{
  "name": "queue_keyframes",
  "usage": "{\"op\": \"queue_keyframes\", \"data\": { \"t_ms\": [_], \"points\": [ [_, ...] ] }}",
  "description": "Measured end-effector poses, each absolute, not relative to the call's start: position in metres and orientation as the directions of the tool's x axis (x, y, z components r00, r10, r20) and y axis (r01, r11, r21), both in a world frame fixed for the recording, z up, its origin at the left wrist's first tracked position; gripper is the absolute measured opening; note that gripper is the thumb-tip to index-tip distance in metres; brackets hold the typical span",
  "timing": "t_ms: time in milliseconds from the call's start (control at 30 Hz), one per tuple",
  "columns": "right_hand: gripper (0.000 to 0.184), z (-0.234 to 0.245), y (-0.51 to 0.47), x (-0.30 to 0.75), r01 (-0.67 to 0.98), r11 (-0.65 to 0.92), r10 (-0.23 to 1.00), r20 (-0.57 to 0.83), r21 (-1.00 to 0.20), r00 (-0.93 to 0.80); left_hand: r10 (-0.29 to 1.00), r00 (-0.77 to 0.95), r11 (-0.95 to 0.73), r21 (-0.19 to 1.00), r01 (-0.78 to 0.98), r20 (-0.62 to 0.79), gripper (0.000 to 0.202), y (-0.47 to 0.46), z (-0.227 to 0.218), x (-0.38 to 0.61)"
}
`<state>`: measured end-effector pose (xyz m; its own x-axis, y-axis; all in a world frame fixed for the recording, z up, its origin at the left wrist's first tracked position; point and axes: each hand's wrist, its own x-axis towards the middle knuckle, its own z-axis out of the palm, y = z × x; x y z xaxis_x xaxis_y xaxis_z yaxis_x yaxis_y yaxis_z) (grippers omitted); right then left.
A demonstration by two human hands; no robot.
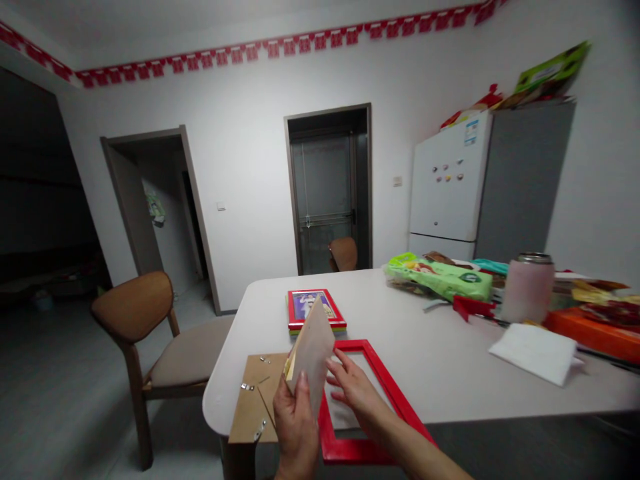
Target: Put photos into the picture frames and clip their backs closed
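Observation:
Upright in my left hand is a thin stack of pale sheets, gripped near its lower edge between thumb and fingers. The side turned to me looks blank, with a yellowish edge at the left. My right hand has its fingers apart, the tips close to the stack's right edge; whether they touch it I cannot tell. Beneath it lies a red picture frame, partly covered by my hands. A brown backing board with metal clips lies left of my left hand. Behind the stack are piled picture frames, the top one red with a picture.
On the right of the white table are a green packet, a pink jar, a red-handled tool, white tissue and an orange box. A wooden chair stands at the left; a fridge is behind.

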<state>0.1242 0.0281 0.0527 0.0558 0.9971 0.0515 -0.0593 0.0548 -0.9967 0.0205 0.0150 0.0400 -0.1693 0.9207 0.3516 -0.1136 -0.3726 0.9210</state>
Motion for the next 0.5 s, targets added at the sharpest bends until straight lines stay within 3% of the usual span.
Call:
{"op": "queue_keyframes", "data": {
  "t_ms": [67,133,233,300,367,500],
  "points": [
    [0.044,0.041,0.027,0.134,-0.147,-0.019,0.998,-0.028,-0.989,0.063,0.965,-0.109,-0.259,0.921,-0.29,0.237,0.047,0.013,0.035,0.029],
    [0.048,0.038,0.028,0.149,-0.203,0.006,0.994,-0.015,-0.979,0.105,0.981,-0.035,-0.191,0.904,-0.382,0.192,0.053,0.013,0.03,0.032],
    [0.054,0.044,0.033,0.18,-0.057,-0.012,0.985,-0.021,-0.998,0.169,0.983,0.015,-0.163,0.915,-0.368,0.181,0.06,0.015,0.025,0.026],
    [0.056,0.047,0.038,0.2,0.066,-0.073,0.981,-0.06,-0.995,0.182,0.984,0.054,-0.155,0.962,-0.227,0.171,0.059,0.016,0.022,0.019],
    [0.056,0.045,0.044,0.214,0.133,-0.098,0.981,-0.074,-0.986,0.178,0.98,0.11,-0.168,0.986,0.023,0.165,0.052,0.014,0.019,0.014],
    [0.053,0.03,0.056,0.221,0.222,-0.085,0.988,-0.054,-0.971,0.144,0.952,0.251,-0.272,0.864,0.423,0.176,0.05,0.006,0.01,0.016]
  ]
}}
